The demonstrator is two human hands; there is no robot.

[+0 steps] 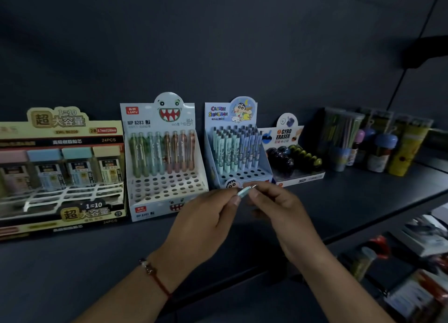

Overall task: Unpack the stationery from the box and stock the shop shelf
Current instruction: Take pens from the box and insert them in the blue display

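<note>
Two hands hold a pale mechanical pencil point(245, 190) just in front of a shop shelf's display boxes.

The left hand point(206, 222), a red cord bracelet point(155, 275) on its wrist, pinches the pencil's barrel between curled fingers and thumb; the right hand point(274, 208) pinches its metal tip end. Beyond them on the dark shelf point(72, 262) stand, left to right, a yellow lead-refill box point(60, 172), a monster-face pencil display point(164, 157) with many empty holes, a Crayon Shinchan pencil display point(236, 148), a Gyro Eraser box point(291, 153) and clear tubs of pencils point(344, 138).
</note>
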